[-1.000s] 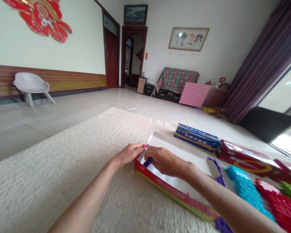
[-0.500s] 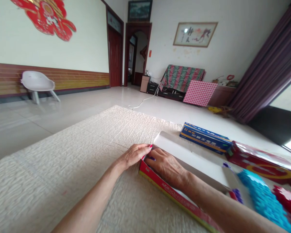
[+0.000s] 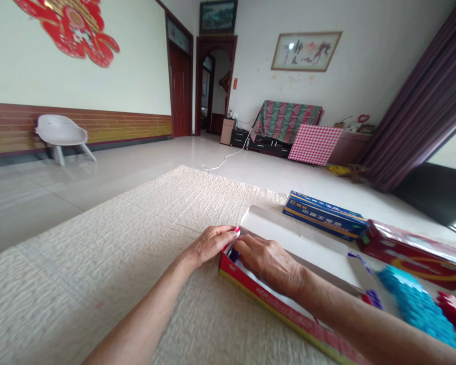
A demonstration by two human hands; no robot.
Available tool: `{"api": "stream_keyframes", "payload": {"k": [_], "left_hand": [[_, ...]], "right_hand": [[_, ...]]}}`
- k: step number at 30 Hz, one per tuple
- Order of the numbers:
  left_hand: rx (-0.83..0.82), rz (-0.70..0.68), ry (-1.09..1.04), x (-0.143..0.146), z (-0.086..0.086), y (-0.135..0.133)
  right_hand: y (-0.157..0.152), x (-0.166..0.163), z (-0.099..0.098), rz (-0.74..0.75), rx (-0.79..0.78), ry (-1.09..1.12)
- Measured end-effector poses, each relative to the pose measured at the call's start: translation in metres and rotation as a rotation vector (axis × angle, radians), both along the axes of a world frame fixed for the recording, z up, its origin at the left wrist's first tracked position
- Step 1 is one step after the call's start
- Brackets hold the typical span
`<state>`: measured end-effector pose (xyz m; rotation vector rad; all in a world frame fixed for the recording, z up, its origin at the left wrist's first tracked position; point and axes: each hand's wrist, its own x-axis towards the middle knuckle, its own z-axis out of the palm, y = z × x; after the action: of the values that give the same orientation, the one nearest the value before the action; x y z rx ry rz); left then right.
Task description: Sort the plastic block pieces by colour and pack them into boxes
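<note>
A: Status?

B: Partway, I judged. Red box (image 3: 251,292) sat on the cream mat (image 3: 137,243), lid (image 3: 307,246) open. Purple piece in at left end; turquoise bundle (image 3: 414,301) lay outside.

A: Fingers?

B: My left hand (image 3: 211,244) pinched the box's left end. My right hand (image 3: 269,262) reached inside, fingers curled; couldn't tell if gripping.

A: Looks?

B: Box lettered, yellow-edged. Purple piece (image 3: 233,255) mostly hidden.

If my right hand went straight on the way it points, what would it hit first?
Probably the purple piece by your right hand, then the red box, at its end wall; depth inside is unclear.
</note>
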<state>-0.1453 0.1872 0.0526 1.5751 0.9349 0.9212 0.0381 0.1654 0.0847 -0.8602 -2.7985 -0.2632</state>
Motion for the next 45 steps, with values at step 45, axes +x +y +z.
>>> {"api": "stream_keyframes", "payload": {"k": [45], "left_hand": [[0.545, -0.320, 1.473, 0.079, 0.063, -0.022]], "right_hand": [[-0.119, 0.139, 0.012, -0.505, -0.018, 0.587]]}}
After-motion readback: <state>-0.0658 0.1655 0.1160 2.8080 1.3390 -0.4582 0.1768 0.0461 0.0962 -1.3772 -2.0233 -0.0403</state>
